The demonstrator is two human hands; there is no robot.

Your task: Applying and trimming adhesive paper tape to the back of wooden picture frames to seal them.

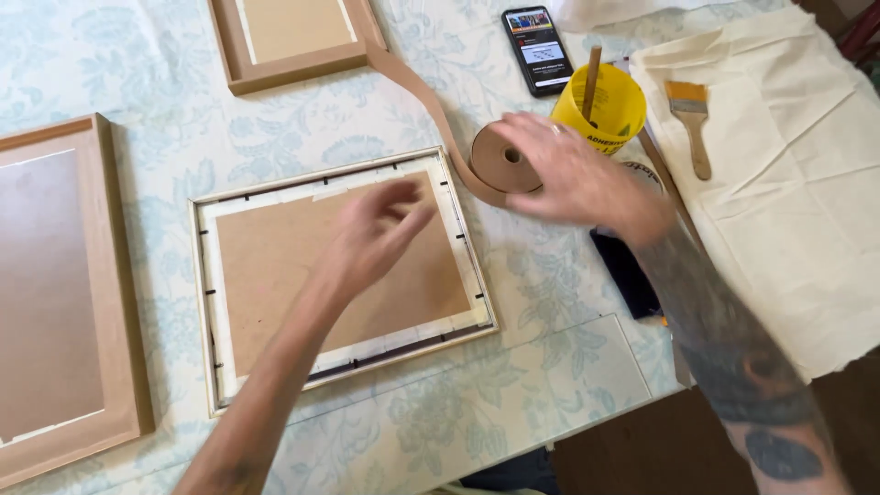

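Your right hand (573,174) rests loosely on the roll of brown paper tape (504,160) on the counter (513,385), fingers spread, not clamped — its tail runs up toward the far frame (293,41). Your left hand (376,234) hovers over the backing board of the face-down frame (344,275), fingers loosely curled, holding nothing. Judged step: fetching tape to seal the back. Next move calls for drawing a length along one edge — straight, flat.

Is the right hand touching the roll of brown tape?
Touching. The head view shows the right hand with its fingers lying on the tape roll.
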